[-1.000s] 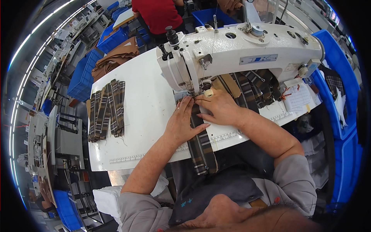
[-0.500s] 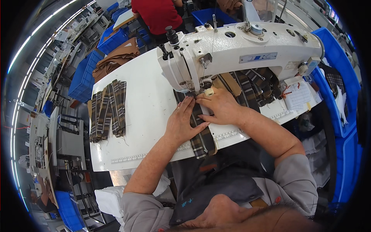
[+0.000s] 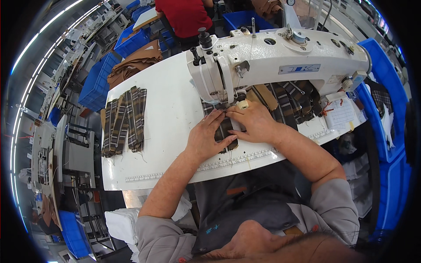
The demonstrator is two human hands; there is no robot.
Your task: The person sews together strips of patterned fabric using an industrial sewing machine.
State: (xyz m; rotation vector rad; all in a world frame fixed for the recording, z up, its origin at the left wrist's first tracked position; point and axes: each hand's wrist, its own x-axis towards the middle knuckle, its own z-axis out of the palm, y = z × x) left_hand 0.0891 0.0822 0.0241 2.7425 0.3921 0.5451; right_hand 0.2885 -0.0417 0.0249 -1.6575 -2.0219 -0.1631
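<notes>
A plaid fabric strip (image 3: 225, 131) with a zipper along it lies on the white sewing table, its far part under the needle area of the white sewing machine (image 3: 263, 52). On the strip's left side rests my left hand (image 3: 205, 136), fingers stretched forward flat and thumb spread across the cloth. My right hand (image 3: 253, 124) lies opposite, index finger reaching to the presser foot and thumb apart on the strip. A pale yellow cover (image 3: 242, 104) sits on one of its fingers. The fingertips nearly meet in front of the needle, whose tip is hidden.
Cut plaid strips (image 3: 125, 122) lie in a pile on the left. More plaid pieces (image 3: 302, 98) sit under the machine's arm, beside a paper sheet (image 3: 340, 113). Blue bins (image 3: 97, 83) stand around the table. A person in red (image 3: 186, 17) sits beyond it.
The plaid strip has slid away from me under the machine, so its near end now lies just before my thumbs. Both hands keep nearly the same pose. The view has shifted slightly.
</notes>
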